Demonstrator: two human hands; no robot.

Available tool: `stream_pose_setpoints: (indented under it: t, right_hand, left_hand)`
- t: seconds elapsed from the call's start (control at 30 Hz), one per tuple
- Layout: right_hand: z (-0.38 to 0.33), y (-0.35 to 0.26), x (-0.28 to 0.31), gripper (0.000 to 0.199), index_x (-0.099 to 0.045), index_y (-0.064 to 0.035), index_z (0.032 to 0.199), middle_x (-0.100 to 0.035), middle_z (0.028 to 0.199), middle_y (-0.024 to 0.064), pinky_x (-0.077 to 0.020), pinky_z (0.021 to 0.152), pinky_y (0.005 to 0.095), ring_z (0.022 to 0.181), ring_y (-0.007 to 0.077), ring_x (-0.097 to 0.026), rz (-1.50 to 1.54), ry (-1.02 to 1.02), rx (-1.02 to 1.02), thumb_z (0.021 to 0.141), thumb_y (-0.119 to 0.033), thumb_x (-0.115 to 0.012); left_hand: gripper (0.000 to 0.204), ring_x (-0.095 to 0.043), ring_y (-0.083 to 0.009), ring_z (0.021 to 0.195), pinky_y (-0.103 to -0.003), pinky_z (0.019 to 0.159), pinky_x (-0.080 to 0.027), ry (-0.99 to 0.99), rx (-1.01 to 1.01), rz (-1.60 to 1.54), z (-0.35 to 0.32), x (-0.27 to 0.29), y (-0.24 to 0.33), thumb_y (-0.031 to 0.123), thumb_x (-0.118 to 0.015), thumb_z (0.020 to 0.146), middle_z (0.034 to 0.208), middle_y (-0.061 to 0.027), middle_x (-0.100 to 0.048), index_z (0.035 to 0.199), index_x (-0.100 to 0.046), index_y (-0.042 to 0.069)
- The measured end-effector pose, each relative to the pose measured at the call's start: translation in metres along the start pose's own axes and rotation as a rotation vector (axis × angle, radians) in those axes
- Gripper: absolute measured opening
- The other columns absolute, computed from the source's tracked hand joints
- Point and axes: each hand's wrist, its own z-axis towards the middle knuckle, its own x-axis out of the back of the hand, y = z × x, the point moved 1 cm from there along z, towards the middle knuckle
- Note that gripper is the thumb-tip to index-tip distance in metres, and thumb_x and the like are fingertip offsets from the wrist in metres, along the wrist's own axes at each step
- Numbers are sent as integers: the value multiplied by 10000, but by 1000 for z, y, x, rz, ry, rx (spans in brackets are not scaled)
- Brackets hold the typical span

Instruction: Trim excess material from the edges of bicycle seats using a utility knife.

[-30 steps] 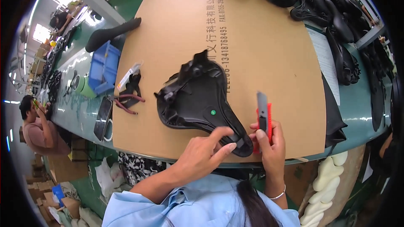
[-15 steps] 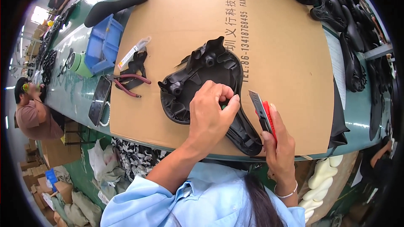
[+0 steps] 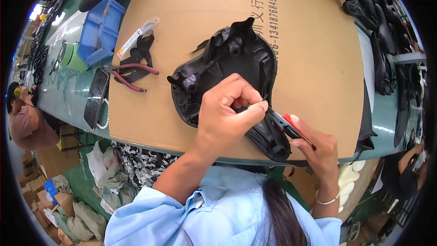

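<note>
A black bike saddle (image 3: 223,70) lies underside up on the cardboard, its wide end away from me and its narrow nose toward me. Loose black cover material (image 3: 243,32) stands up in folds around its rim. My left hand (image 3: 225,111) is over the saddle, thumb and index finger pinched at the cover's right edge; a small green spot shows by the fingers, too hidden to name. A red and black utility knife (image 3: 291,128) is gripped in my right hand (image 3: 321,148), its blade pointing up-left to the cover edge by the left fingertips.
Red-handled pliers (image 3: 134,70), black strips, a blade pack (image 3: 136,41), a phone (image 3: 96,95), a blue bin (image 3: 101,32) and a green tape roll (image 3: 72,57) sit at the left. Black saddles (image 3: 384,36) are piled at the right. Another person (image 3: 32,120) sits at far left.
My right hand has brought the knife from beside the saddle to its right edge, the blade now by my left fingertips. My left hand keeps its pinch. The view has shifted slightly.
</note>
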Motion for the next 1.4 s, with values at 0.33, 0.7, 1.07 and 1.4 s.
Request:
stream_pose_setpoints:
  t: [0.33, 0.7, 1.07, 1.4]
  right_hand:
    - [-91, -34, -1, 447, -551, -43, 1304, -684, 1099, 157, -516, 728, 267, 853, 147, -681, 152, -29, -573, 867, -41, -648]
    - [-99, -5, -24, 538, -513, -19, 1331, -649, 830, 146, -476, 539, 266, 657, 169, -612, 22, 398, -143, 820, -11, -683]
    - [-47, -31, -18, 589, -621, -165, 1270, -455, 634, 43, -385, 468, 292, 530, 172, -464, -580, 8, 218, 708, 9, -654]
    - [-45, -50, 43, 571, -601, -170, 1296, -497, 675, 57, -408, 506, 300, 548, 179, -503, -885, -204, 149, 749, -7, -619]
  left_hand:
    - [86, -529, -71, 817, -225, 762, -414, -110, 65, -883, 16, 13, -5, 111, -631, 894, 897, 2, -583, 919, -615, 30]
    - [132, -567, -239, 712, -377, 655, -441, -691, -715, 857, 13, 35, 19, 141, -686, 735, 725, -32, -556, 831, -685, 50]
    - [111, -581, -281, 719, -380, 624, -455, -667, -570, 790, 23, 30, 10, 128, -629, 793, 728, -91, -583, 773, -628, 19]
    - [111, -586, -300, 702, -390, 634, -460, -593, -343, 924, 13, 14, 16, 122, -643, 786, 719, -106, -585, 785, -630, 12]
